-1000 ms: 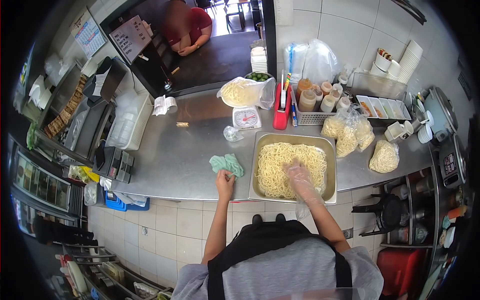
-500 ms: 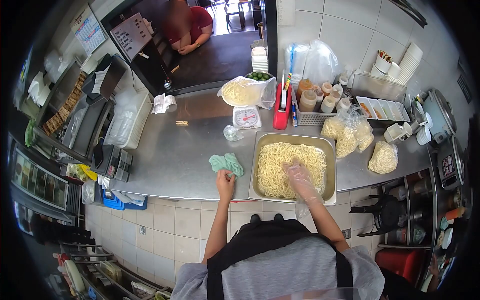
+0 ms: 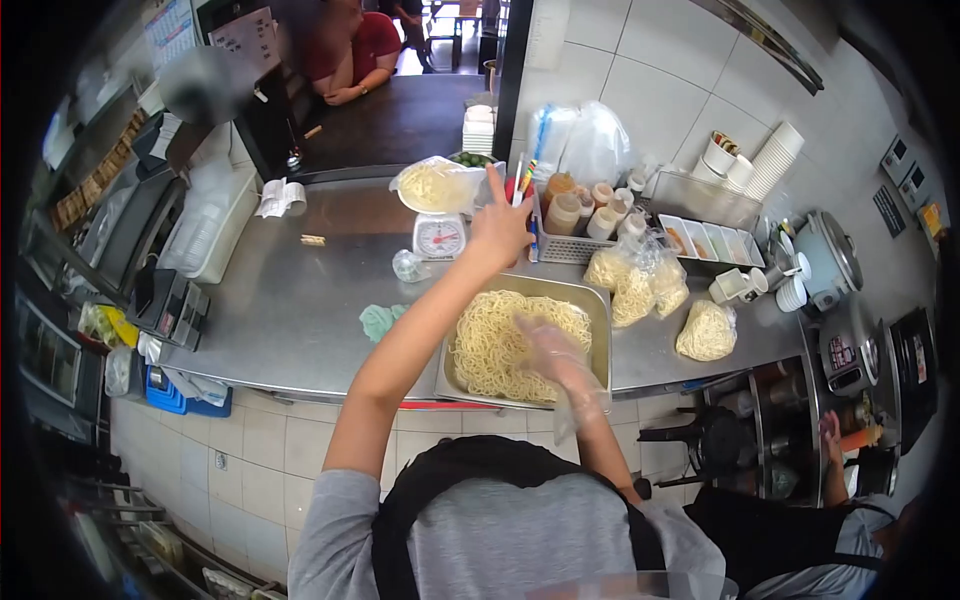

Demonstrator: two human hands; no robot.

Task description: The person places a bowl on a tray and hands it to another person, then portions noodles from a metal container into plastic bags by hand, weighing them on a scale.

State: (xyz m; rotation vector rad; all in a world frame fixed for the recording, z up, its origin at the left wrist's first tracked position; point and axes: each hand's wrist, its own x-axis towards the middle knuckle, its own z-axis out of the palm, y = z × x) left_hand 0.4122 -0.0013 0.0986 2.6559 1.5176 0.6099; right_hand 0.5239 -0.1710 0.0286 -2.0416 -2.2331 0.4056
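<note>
Over the back of the steel counter, my left hand [image 3: 500,232] reaches out bare, a finger stretched toward the pens and the red holder, with nothing seen in its grasp. My right hand [image 3: 550,350], in a clear plastic glove, rests on the noodles [image 3: 490,345] in the metal tray [image 3: 603,320]; its fingertips are blurred against them. Left of the left forearm lies a green cloth [image 3: 379,321]. A white scale [image 3: 439,238] bears a bag of noodles [image 3: 437,187] behind it.
Sauce bottles [image 3: 563,213] stand in a grey basket, with bagged noodles [image 3: 632,290] in front. Another bag [image 3: 706,331] sits farther right. A person in red [image 3: 375,50] leans at the serving opening. A co-worker [image 3: 800,530] is at the lower right.
My left hand has left the green cloth and moved up and right, past the tray's back edge. The view has shifted, and a co-worker now shows at the lower right.
</note>
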